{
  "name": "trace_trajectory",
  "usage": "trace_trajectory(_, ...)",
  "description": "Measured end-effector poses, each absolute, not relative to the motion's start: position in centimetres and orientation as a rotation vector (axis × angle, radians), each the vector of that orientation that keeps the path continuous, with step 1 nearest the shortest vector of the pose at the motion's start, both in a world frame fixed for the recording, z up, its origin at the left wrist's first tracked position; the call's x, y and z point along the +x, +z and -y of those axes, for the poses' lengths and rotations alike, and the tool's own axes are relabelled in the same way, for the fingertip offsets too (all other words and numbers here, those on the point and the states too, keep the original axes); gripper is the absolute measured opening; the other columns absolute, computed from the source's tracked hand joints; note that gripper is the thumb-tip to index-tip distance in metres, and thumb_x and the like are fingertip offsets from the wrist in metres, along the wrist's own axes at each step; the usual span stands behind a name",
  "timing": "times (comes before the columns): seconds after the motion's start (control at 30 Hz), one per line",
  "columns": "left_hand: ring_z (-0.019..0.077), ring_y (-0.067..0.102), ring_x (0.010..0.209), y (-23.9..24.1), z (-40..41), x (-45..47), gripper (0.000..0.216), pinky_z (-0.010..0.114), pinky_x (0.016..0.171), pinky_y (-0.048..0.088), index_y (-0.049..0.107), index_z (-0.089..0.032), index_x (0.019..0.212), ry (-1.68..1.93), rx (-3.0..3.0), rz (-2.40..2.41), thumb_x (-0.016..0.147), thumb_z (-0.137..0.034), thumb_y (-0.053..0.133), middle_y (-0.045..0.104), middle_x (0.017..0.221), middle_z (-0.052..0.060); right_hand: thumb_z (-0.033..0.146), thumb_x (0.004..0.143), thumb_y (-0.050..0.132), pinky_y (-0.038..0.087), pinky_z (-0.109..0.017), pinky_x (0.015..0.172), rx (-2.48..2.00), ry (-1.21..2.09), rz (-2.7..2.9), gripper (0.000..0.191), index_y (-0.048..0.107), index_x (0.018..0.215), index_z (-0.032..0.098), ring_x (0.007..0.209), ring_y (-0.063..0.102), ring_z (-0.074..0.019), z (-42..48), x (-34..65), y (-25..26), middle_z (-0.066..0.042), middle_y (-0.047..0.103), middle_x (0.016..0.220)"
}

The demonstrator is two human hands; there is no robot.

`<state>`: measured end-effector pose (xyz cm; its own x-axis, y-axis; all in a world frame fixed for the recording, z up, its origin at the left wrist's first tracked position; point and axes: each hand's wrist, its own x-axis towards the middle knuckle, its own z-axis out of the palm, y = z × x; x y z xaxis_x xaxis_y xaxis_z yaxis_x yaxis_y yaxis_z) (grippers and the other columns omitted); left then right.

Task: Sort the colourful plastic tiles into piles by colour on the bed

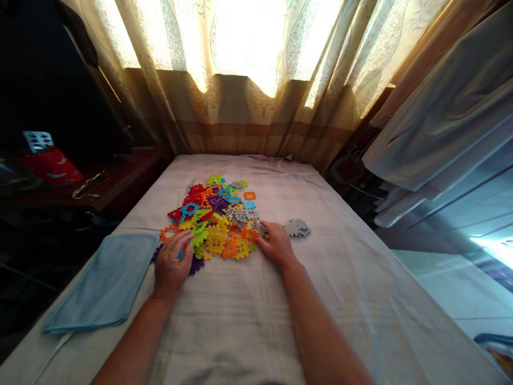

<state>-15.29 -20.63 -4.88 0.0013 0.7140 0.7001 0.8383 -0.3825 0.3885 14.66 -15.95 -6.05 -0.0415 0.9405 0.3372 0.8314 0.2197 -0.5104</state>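
A heap of colourful plastic interlocking pieces (216, 243) lies on the covered surface, in yellow, orange, red, green, blue, purple and grey. My left hand (172, 264) rests on the heap's near left side, fingers loosely bent and thumb apart. A bit of blue piece (180, 255) shows between its thumb and fingers, apparently lying under them. At the heap's right edge is my right hand (277, 245), thumb and forefinger around a grey piece (263, 232) that is partly hidden. Beside that hand, several grey pieces (297, 228) form a small separate group.
A folded light blue cloth (106, 283) lies to the left on the pale sheet (240, 326). Patterned curtains (236, 112) hang behind the far edge. A dark wooden table (132, 168) with a red container (56, 167) stands left; fabric (444, 107) hangs right.
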Motion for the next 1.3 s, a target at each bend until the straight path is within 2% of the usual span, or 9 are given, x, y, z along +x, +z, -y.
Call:
trace_trajectory(0.13,0.0218,0.068,0.104,-5.5,20.3,-15.2,0.023,0.038,0.099,0.052,0.068,-0.02,0.1,-1.337,-2.14,1.645,0.091,-0.03,0.05,0.073,0.111,0.007,0.024,0.077,0.064,0.043,-0.044,0.097,-1.629,0.2,1.804,0.045,0.065,0.121,0.02,0.108,0.059,-0.0271,15.7,14.6,-6.2,-0.01,0.07,0.113)
trace_trajectory(0.3,0.021,0.068,0.105,-5.8,20.0,-15.5,0.024,0.037,0.099,0.052,0.069,-0.02,0.1,-1.388,-2.115,1.691,0.091,-0.03,0.049,0.074,0.111,0.007,0.026,0.081,0.053,0.051,-0.033,0.078,-1.516,0.307,1.567,0.035,0.07,0.11,0.018,0.078,0.063,-0.0183,14.7,14.8,-7.0,-0.008,0.072,0.095)
trace_trajectory(0.4,0.0207,0.068,0.105,-5.9,20.0,-15.5,0.024,0.036,0.099,0.052,0.069,-0.021,0.1,-1.398,-2.111,1.693,0.091,-0.03,0.049,0.074,0.112,0.006,0.034,0.08,0.052,0.051,-0.03,0.072,-1.497,0.283,1.362,0.034,0.071,0.102,0.017,0.069,0.061,-0.0161,14.1,16.3,-6.9,-0.007,0.072,0.089)
trace_trajectory(0.63,0.0206,0.069,0.102,-5.9,20.1,-15.4,0.025,0.036,0.097,0.053,0.07,-0.019,0.1,-1.415,-2.125,1.642,0.091,-0.029,0.049,0.074,0.109,0.007,0.045,0.073,0.052,0.051,-0.033,0.072,-1.614,0.166,0.918,0.046,0.072,0.098,0.012,0.069,0.062,-0.0185,13.7,22.4,-6.8,-0.011,0.073,0.086)
trace_trajectory(0.9,0.0211,0.069,0.103,-5.8,20.2,-15.5,0.025,0.036,0.099,0.053,0.07,-0.019,0.1,-1.433,-2.103,1.663,0.091,-0.028,0.049,0.074,0.109,0.007,0.036,0.07,0.053,0.053,-0.037,0.081,-1.688,0.223,0.72,0.039,0.072,0.095,0.013,0.08,0.065,-0.0229,12.9,24.7,-8.8,-0.013,0.074,0.091)
trace_trajectory(1.13,0.0206,0.069,0.103,-5.6,20.3,-15.9,0.023,0.036,0.097,0.053,0.07,-0.019,0.1,-1.431,-2.066,1.678,0.091,-0.028,0.05,0.074,0.11,0.007,0.03,0.075,0.047,0.049,-0.042,0.09,-1.782,0.03,0.81,0.037,0.072,0.097,0.012,0.091,0.064,-0.0259,13.0,24.3,-8.5,-0.015,0.072,0.097)
trace_trajectory(1.3,0.0199,0.069,0.102,-5.5,20.3,-16.0,0.023,0.035,0.097,0.053,0.069,-0.018,0.1,-1.465,-2.061,1.689,0.091,-0.028,0.051,0.074,0.108,0.007,0.024,0.081,0.046,0.045,-0.042,0.094,-1.71,-0.215,1.146,0.031,0.072,0.095,0.016,0.096,0.062,-0.0253,13.9,21.6,-6.8,-0.014,0.072,0.1)
